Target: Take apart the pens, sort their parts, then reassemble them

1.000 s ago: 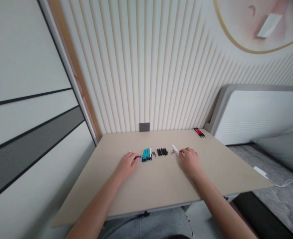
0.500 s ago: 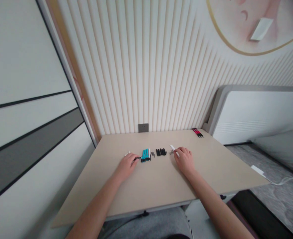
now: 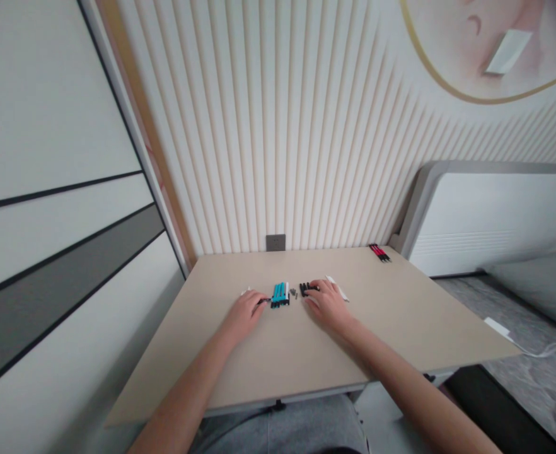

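Observation:
My left hand point(image 3: 247, 311) rests on the table with its fingers closed on a thin dark piece point(image 3: 263, 301), just left of a row of turquoise pen barrels point(image 3: 278, 291) with black ends. A white barrel point(image 3: 287, 291) lies at the right side of that row. Small grey pieces point(image 3: 294, 293) sit between this row and several black barrels point(image 3: 303, 289). Over the right part of the black barrels is my right hand point(image 3: 326, 301), its fingers apart and touching or nearly touching them. White strips point(image 3: 337, 288) lie just beyond its right side.
Red and black pens point(image 3: 379, 253) lie at the back right corner of the beige table point(image 3: 259, 372). A socket point(image 3: 275, 243) is on the ribbed wall behind. To the right stands a bed with a grey pillow point(image 3: 538, 277).
My right hand has moved left from the white strip to the black barrels, and the strip is out of its fingers. My left hand keeps its place by the turquoise row.

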The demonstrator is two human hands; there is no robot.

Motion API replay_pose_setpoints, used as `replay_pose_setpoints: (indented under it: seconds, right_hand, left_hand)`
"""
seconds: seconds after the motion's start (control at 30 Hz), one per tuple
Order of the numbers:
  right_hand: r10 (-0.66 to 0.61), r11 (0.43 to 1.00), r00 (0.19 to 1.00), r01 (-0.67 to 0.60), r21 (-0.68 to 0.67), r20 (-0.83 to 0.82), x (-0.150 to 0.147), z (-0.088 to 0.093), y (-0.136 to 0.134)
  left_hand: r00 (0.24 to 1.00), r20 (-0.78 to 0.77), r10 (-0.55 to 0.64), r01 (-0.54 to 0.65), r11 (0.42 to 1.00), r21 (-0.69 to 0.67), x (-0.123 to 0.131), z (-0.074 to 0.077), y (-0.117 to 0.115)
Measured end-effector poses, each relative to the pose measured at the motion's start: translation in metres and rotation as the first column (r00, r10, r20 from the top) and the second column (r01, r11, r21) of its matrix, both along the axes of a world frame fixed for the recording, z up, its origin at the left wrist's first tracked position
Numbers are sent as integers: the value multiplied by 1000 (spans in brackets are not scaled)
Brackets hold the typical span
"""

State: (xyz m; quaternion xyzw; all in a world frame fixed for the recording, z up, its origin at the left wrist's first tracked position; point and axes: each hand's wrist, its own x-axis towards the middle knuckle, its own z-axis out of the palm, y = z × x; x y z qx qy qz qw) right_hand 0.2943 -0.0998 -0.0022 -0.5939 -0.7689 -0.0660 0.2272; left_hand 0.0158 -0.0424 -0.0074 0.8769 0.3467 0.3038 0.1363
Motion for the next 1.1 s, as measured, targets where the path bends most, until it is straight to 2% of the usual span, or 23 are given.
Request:
replay_pose_setpoints:
  seconds: [0.13,0.27,0.53,1.1]
  right_hand:
    - [39,997,999,-37,-64,32,-15,9,17]
    - [9,997,1000,-8,-80,5,-22,4,25]
    - [4,999,999,-7,-47,-51,-20,-11,22]
    - [-31,998,994,26,-49,-107,-14,-3,16]
  left_hand:
    - [1000,0,2,-2,1000,-3,-1,1,-1]
    - [1000,7,9,-9,1000,2,-1,1,-1]
    - [1000,-7,-10,10,1000,1,0,0,0]
    - [1000,-28,-12,12,1000,-3,0,0,0]
